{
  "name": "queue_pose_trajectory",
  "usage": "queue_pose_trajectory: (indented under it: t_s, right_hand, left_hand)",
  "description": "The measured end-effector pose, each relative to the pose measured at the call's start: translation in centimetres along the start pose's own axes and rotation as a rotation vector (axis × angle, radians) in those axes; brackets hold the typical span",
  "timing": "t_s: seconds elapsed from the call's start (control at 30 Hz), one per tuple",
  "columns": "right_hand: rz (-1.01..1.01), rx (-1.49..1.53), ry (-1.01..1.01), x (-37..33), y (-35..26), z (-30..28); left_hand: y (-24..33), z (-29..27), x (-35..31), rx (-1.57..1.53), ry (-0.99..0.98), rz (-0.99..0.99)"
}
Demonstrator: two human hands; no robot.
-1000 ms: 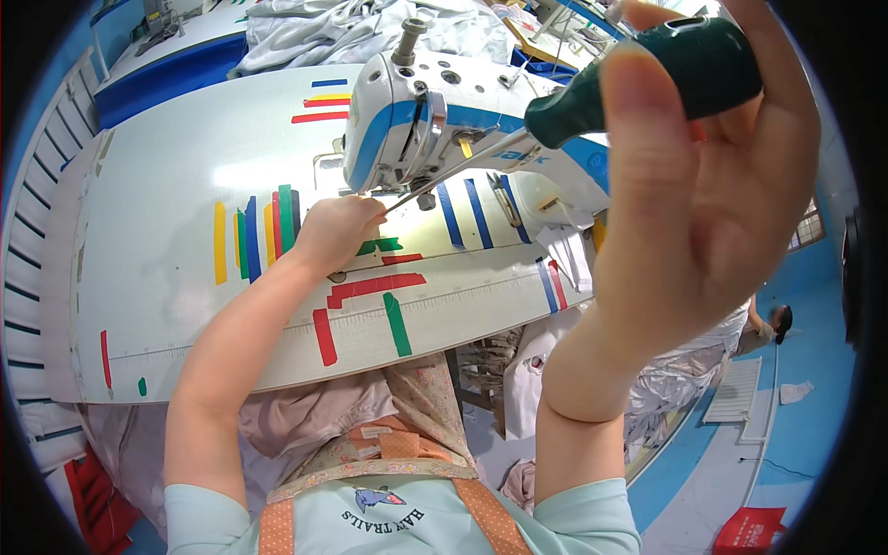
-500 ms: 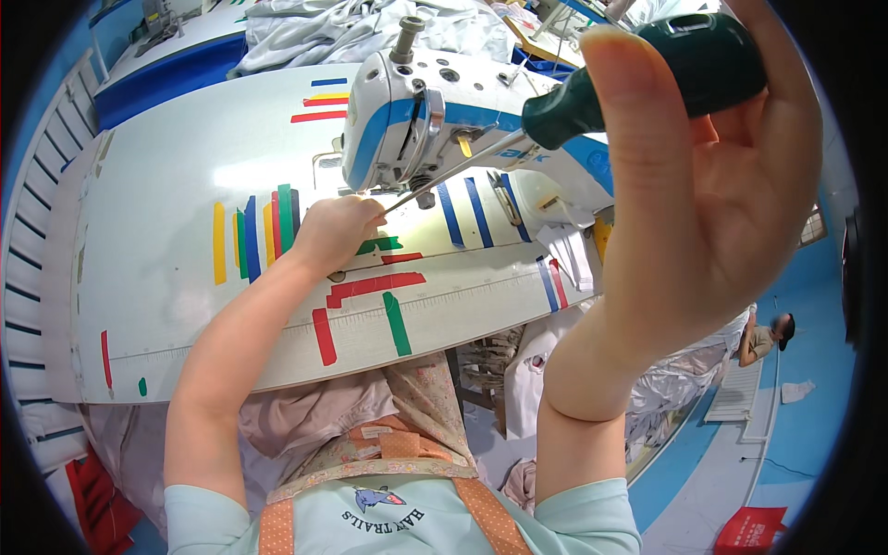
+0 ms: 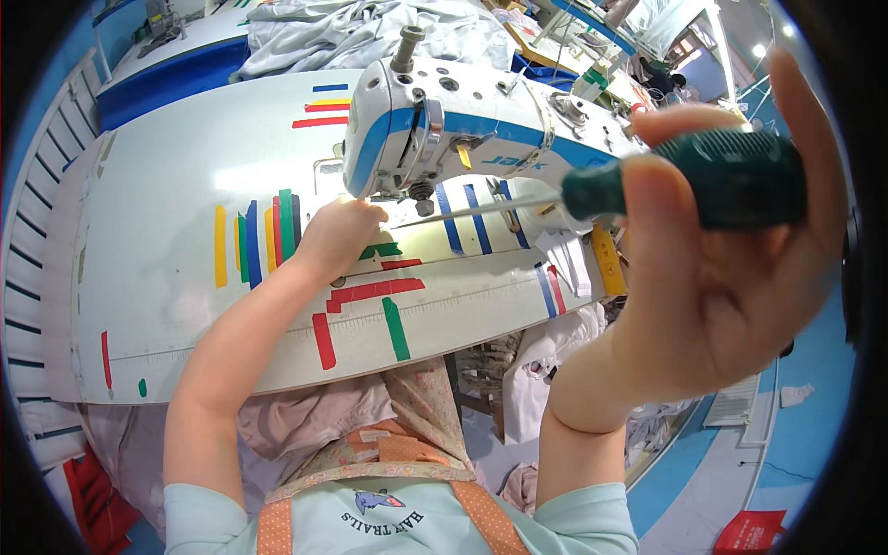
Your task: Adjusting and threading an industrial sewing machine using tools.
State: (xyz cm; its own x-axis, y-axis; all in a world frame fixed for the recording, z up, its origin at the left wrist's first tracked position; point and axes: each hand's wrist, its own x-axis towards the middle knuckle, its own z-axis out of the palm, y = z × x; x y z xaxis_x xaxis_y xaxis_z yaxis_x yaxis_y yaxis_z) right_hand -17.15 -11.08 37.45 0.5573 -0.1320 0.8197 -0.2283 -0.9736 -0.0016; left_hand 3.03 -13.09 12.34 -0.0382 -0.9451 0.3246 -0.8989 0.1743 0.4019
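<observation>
A screwdriver (image 3: pixel 684 185) with a dark green handle and a long thin metal shaft is in my right hand (image 3: pixel 731 287), raised at the right. Its shaft points left and slightly down, the tip close to my left fingers. Under the head of a white and blue sewing machine (image 3: pixel 375 139), my left hand (image 3: pixel 338 236) is closed near the needle area. Its fingertips are pressed together; whatever they hold, if anything, is hidden. The needle and presser foot are too small or covered to make out.
Coloured tape strips (image 3: pixel 375 291) mark the white sewing table (image 3: pixel 157 305). Small thread snips (image 3: pixel 504 205) lie beside the machine's arm, with folded white pieces (image 3: pixel 566 264) near the right edge. White fabric (image 3: pixel 370 37) is heaped behind. A red bag (image 3: pixel 751 532) lies on the floor at the right.
My right hand has tilted the screwdriver flatter, its handle moving right and down and its tip shifting slightly right. My left hand stays at about the same spot.
</observation>
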Motion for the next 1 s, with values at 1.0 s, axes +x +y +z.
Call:
queue_pose_trajectory:
  t_s: [1.0]
  right_hand:
    - [1.337, 0.580, 0.987, -27.8, 11.1, 4.9]
  left_hand:
    - [1.4, -1.1, -0.3, -0.173, -0.097, -0.282]
